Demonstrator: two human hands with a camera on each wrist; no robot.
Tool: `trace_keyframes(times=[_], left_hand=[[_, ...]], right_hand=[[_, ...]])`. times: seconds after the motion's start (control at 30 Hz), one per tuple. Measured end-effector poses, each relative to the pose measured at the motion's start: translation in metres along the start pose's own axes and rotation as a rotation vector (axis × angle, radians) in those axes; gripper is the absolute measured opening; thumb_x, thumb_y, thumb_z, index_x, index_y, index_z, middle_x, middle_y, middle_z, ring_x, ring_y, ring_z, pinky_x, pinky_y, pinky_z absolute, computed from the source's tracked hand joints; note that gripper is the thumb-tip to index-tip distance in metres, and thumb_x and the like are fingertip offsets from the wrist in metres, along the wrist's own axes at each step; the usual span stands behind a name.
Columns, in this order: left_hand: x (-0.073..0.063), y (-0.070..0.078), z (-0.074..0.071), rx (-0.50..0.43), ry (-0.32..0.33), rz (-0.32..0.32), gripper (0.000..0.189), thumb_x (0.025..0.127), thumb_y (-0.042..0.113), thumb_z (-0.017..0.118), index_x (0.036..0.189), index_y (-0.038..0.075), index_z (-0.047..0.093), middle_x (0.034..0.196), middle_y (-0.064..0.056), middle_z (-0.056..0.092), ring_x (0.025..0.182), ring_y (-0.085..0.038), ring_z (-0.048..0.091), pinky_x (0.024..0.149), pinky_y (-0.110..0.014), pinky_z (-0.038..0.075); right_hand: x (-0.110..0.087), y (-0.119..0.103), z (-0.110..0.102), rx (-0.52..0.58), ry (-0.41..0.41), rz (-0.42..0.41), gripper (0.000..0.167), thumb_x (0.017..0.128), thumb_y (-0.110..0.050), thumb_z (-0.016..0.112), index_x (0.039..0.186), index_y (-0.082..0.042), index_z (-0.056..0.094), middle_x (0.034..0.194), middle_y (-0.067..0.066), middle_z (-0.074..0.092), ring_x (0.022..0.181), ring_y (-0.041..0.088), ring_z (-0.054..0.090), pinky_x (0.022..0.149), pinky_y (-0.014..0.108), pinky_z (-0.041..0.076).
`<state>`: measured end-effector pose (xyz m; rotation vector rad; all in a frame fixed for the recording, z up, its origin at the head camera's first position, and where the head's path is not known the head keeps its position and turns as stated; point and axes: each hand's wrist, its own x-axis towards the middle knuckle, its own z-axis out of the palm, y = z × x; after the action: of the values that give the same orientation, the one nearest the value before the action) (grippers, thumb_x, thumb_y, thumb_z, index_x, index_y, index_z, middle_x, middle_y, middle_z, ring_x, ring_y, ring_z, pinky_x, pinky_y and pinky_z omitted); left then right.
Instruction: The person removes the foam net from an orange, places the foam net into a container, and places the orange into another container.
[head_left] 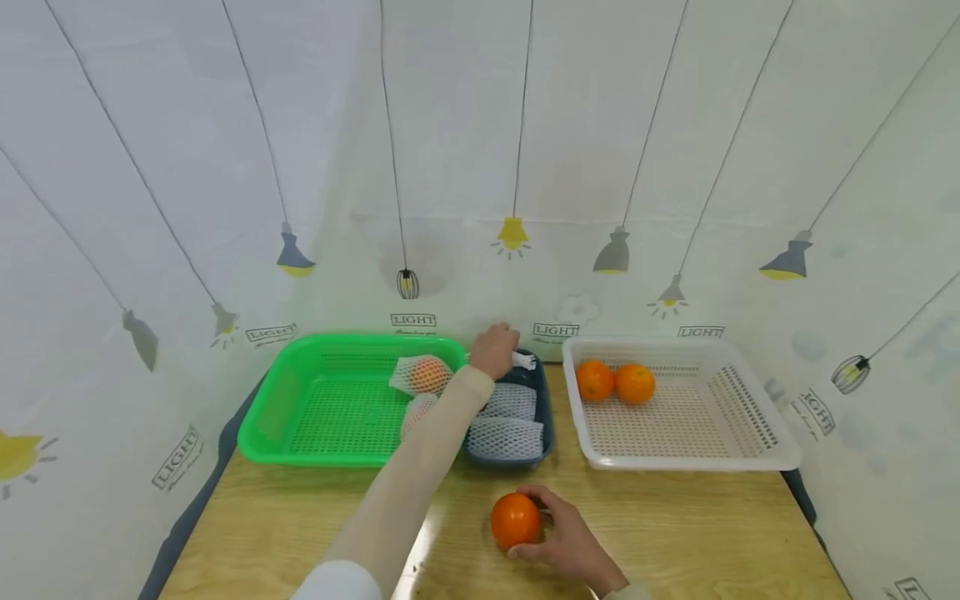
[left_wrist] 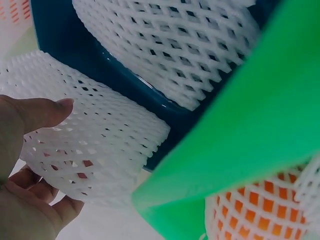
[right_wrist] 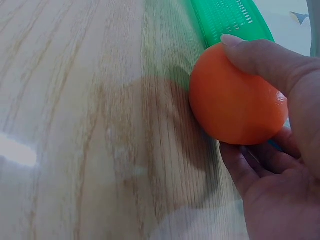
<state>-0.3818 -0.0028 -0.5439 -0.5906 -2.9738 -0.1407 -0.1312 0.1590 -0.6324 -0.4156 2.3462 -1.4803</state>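
Note:
My left hand (head_left: 495, 350) reaches over the far end of a dark blue basket (head_left: 550, 417). In the left wrist view it pinches a white foam net sleeve (left_wrist: 100, 130) between thumb and fingers. More foam net sleeves (head_left: 506, 437) lie in the blue basket. Near the front of the table, my right hand (head_left: 566, 537) grips a bare orange (head_left: 514, 521) from its right side. The right wrist view has the thumb on one side of the orange (right_wrist: 235, 100) and fingers on the other, close to the wooden surface.
A green basket (head_left: 255, 425) on the left holds net-covered oranges (head_left: 430, 375), partly hidden by my left arm. To the right, a white basket (head_left: 690, 464) holds two bare oranges (head_left: 635, 383). A printed cloth (head_left: 465, 167) hangs behind the wooden table (head_left: 675, 533).

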Motion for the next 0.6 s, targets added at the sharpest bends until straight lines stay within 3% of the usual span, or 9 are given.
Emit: trace_keyframes(times=[0.17, 0.33, 0.43, 0.5, 0.6], left_hand=[[0.002, 0.003, 0.001, 0.029, -0.035, -0.01, 0.014, 0.099, 0.009, 0.065, 0.11, 0.011, 0.073, 0.107, -0.007, 0.07, 0.1, -0.023, 0.067, 0.08, -0.038, 0.061], [0.003, 0.004, 0.007, 0.028, -0.156, 0.003, 0.012, 0.099, 0.009, 0.064, 0.107, 0.009, 0.072, 0.108, -0.007, 0.072, 0.102, -0.021, 0.068, 0.086, -0.035, 0.06], [0.005, 0.001, 0.015, -0.012, -0.267, -0.017, 0.002, 0.094, 0.012, 0.07, 0.092, 0.012, 0.071, 0.095, -0.003, 0.072, 0.087, -0.017, 0.066, 0.076, -0.033, 0.058], [0.007, -0.001, 0.019, -0.06, -0.336, -0.045, 0.011, 0.089, 0.016, 0.076, 0.082, 0.014, 0.068, 0.084, 0.0, 0.069, 0.075, -0.015, 0.061, 0.066, -0.032, 0.055], [0.009, -0.003, 0.023, -0.11, -0.432, -0.074, 0.021, 0.086, 0.029, 0.081, 0.079, 0.013, 0.069, 0.078, 0.001, 0.068, 0.069, -0.015, 0.058, 0.061, -0.032, 0.052]], right_hand=[[0.0, -0.001, 0.0, -0.002, -0.002, 0.007, 0.082, 0.077, -0.036, 0.091, 0.144, -0.009, 0.052, 0.139, 0.005, 0.062, 0.125, 0.025, 0.06, 0.105, 0.034, 0.051], [0.0, -0.001, 0.001, -0.005, 0.001, 0.006, 0.083, 0.076, -0.036, 0.091, 0.143, -0.009, 0.051, 0.138, 0.005, 0.062, 0.125, 0.025, 0.06, 0.105, 0.037, 0.052], [0.0, 0.0, 0.001, 0.003, -0.001, 0.006, 0.084, 0.076, -0.036, 0.091, 0.144, -0.008, 0.051, 0.138, 0.006, 0.062, 0.125, 0.026, 0.061, 0.105, 0.04, 0.053], [0.0, -0.001, 0.001, 0.011, -0.002, 0.01, 0.085, 0.076, -0.036, 0.091, 0.144, -0.007, 0.051, 0.139, 0.008, 0.061, 0.125, 0.027, 0.061, 0.105, 0.044, 0.053], [-0.001, -0.001, 0.0, 0.018, -0.004, 0.019, 0.085, 0.076, -0.036, 0.092, 0.145, -0.007, 0.05, 0.14, 0.009, 0.061, 0.125, 0.028, 0.06, 0.106, 0.049, 0.053]])
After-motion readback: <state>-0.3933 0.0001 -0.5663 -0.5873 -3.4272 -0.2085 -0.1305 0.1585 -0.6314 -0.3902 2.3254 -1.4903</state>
